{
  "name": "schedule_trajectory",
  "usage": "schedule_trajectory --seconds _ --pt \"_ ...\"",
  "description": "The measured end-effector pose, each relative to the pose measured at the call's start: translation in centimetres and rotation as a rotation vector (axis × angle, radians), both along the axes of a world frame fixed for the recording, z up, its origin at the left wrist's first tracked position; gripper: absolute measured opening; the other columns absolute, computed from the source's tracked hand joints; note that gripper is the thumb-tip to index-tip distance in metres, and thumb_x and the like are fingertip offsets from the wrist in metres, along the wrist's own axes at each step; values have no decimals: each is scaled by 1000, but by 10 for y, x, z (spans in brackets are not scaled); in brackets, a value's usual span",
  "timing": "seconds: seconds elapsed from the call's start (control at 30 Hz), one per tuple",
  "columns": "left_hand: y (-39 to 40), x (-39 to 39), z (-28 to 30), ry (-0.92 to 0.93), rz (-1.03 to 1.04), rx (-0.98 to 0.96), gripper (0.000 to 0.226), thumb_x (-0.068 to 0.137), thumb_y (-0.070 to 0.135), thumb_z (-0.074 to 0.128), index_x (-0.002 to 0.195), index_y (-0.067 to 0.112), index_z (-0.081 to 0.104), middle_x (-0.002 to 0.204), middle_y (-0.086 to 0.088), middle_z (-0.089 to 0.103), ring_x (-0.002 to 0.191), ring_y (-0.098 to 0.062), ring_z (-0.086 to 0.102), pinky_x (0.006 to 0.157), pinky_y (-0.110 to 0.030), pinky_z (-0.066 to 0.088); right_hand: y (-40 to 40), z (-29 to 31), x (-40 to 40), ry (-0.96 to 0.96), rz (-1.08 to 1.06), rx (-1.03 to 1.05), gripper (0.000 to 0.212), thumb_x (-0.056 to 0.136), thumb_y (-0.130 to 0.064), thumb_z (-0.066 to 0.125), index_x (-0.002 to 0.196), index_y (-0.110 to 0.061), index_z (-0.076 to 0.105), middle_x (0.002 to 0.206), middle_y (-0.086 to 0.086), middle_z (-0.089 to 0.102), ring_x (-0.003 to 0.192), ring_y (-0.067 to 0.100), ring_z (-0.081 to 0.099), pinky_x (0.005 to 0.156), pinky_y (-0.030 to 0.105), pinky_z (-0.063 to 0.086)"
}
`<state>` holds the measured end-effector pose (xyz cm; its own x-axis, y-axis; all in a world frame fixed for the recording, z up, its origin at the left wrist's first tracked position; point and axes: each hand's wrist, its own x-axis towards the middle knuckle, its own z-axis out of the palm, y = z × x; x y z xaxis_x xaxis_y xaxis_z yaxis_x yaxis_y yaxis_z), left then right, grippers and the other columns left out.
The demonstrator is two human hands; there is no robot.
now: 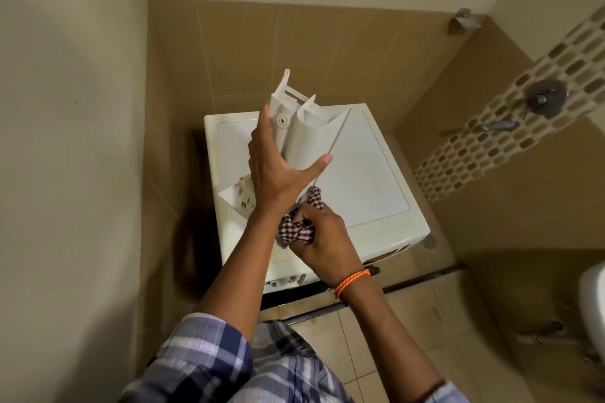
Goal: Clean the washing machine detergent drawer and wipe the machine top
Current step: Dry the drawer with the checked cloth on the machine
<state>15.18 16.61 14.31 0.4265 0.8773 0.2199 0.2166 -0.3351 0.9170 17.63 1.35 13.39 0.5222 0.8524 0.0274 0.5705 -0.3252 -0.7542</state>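
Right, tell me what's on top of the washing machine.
On the cream washing machine top lies a small white plastic insert near its left edge. Both hands, the drawer and the cloth cover part of the top, so anything beneath them is hidden.

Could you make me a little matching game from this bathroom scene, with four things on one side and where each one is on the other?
Things:
1. detergent drawer
2. checked cloth
3. orange band
4. white insert piece

Places:
A. lying on the washing machine top
B. bunched in the right hand
C. held up in the left hand
D. around the right wrist

Pairs: 1-C, 2-B, 3-D, 4-A
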Motion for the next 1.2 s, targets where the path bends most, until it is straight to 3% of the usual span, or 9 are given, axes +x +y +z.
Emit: schedule_trajectory --seconds 0.13,0.37,0.47,0.67,0.8,0.9,0.97,1.1,1.2 --pt "1 3 -1 -21 -10 -20 135 67 76 89 170 31 14 167 4 35 146 -19 42 118 -53 47 -5 -2 10 121 -101 117 30 79 -13 85 102 -23 69 100 -11 71 96 6 67 78 18 52" --pt "13 10 0 -211 -72 -341 142 56 80 91 164 43 6 161 2 40 137 -20 57 104 -47 62 1 10 25 -61 -268 109 71 74 -38 84 138 -41 52 140 -12 51 128 18 49 101 43 51" --pt "21 11 0 -236 -82 -400 142 54 82 91 163 42 9 158 2 43 134 -19 59 105 -49 61 6 17 33 95 -206 199 85 70 -18 95 141 -36 53 137 -7 57 123 9 61 98 38 59" --pt "30 -7 14 -239 -284 -663 122 57 105 58 159 43 34 159 11 47 146 -16 47 114 -43 44 0 12 70 407 -284 415 57 75 4 91 126 -12 73 124 0 73 119 24 70 103 50 58" --pt "33 -17 7 -242 -491 -703 76 86 54 86 149 21 57 139 3 74 130 -14 68 109 -36 54 -14 7 85 648 -321 443 52 81 2 86 129 -12 73 128 17 72 122 48 65 98 58 57" --pt "24 -12 2 -235 -404 -657 59 86 37 87 138 19 65 129 0 78 121 -15 74 108 -38 58 -14 6 83 770 -310 429 48 89 -1 81 134 -10 70 130 22 71 123 46 66 99 53 57" --pt "25 -12 1 -227 -316 -602 43 88 34 86 126 23 71 118 5 81 111 -11 77 96 -30 62 -15 8 82 643 -295 342 45 90 -6 83 133 -14 72 126 14 75 120 36 70 100 50 60" --pt "37 -19 1 -177 -265 -521 31 95 37 81 122 26 72 112 7 81 103 -5 77 81 -20 61 -27 13 96 420 -90 86 47 85 -6 87 127 -22 74 116 4 73 105 22 73 77 31 63" --pt "42 -20 1 -152 -271 -457 36 97 47 73 121 21 73 112 2 79 98 -5 75 81 -18 59 -35 16 112 390 86 -59 49 80 5 86 122 -16 73 114 3 73 110 22 70 84 32 61"
